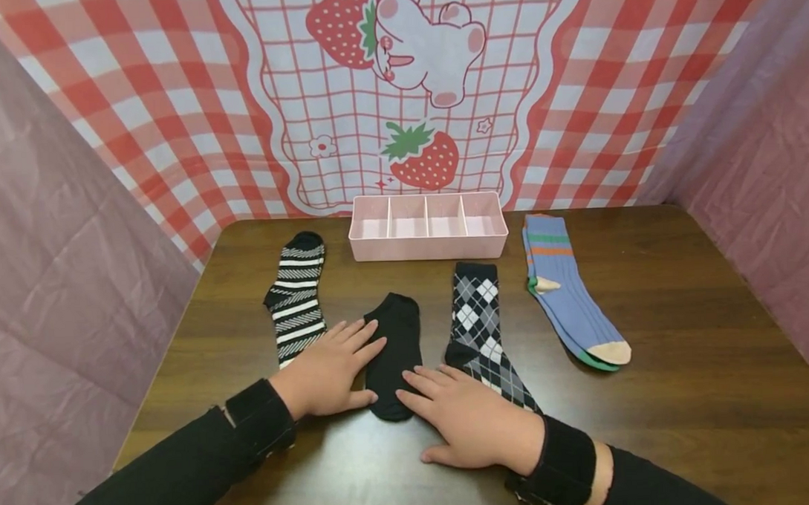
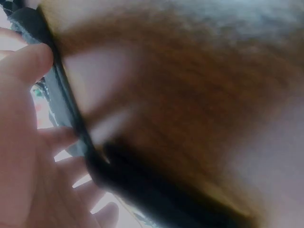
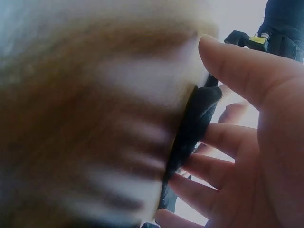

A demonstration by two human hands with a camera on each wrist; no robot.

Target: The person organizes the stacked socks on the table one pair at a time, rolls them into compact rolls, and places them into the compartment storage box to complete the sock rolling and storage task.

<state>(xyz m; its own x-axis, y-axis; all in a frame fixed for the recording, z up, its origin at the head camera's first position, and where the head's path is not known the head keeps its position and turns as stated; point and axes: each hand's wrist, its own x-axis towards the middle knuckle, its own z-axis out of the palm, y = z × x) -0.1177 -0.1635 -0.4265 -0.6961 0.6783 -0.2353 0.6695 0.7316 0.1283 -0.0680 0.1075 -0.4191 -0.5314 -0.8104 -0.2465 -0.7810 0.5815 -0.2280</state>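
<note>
Left hand (image 1: 328, 370): fingers straight and spread, tips touching the left edge of the black sock (image 1: 396, 349).
Right hand (image 1: 473, 417): fingers extended, foremost tips touching the same sock's lower right edge.
Black sock position: on the table (image 1: 681, 310), between both hands, nearer the person than the pink tray (image 1: 427, 248).
Striped sock (image 1: 299, 293): left of the black sock, lower end partly hidden by the left hand.
Diamond-patterned sock (image 1: 476, 309): right of the black sock.
Blue socks (image 1: 573, 298): farthest right, overlapping.
</note>
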